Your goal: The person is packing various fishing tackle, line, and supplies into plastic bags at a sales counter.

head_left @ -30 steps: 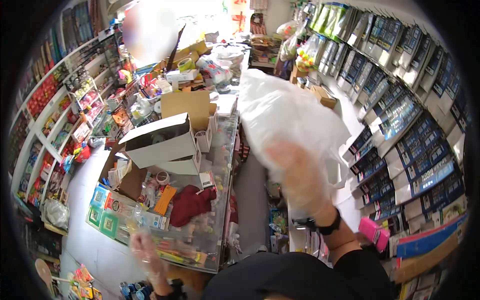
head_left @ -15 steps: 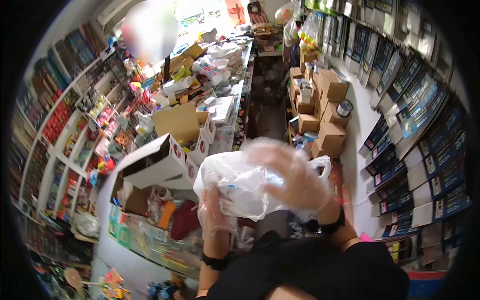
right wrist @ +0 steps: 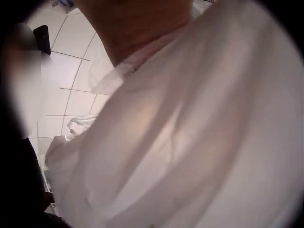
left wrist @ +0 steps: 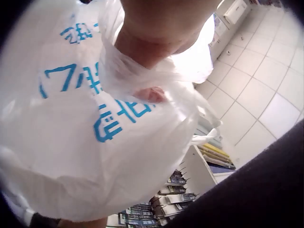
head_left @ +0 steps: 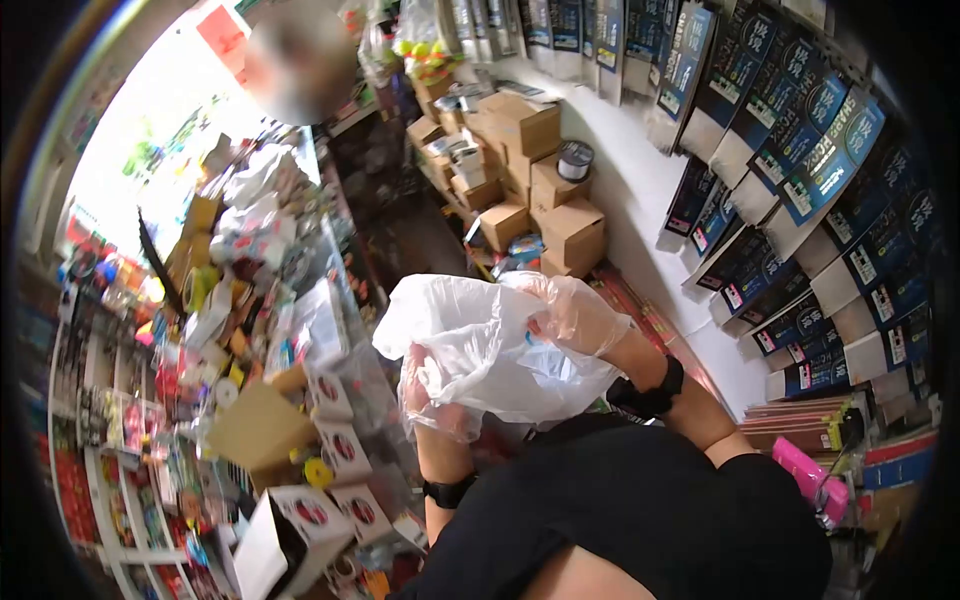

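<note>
Just beyond my black top (head_left: pixel 640 490), the white plastic carrier bag (head_left: pixel 480 325) is bunched in the air between my gloved hands. My right hand (head_left: pixel 575 312) pinches its rim; my left hand (head_left: pixel 430 390) grips the opposite side. Gentle, even tension should spread the thin film without tearing it.

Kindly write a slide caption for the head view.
Left hand and right hand, both gloved, hold a white plastic bag near cardboard boxes.

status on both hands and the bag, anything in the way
Left hand and right hand holding white bag. Bag between them, blue print showing. Nothing seen blocking it.
</note>
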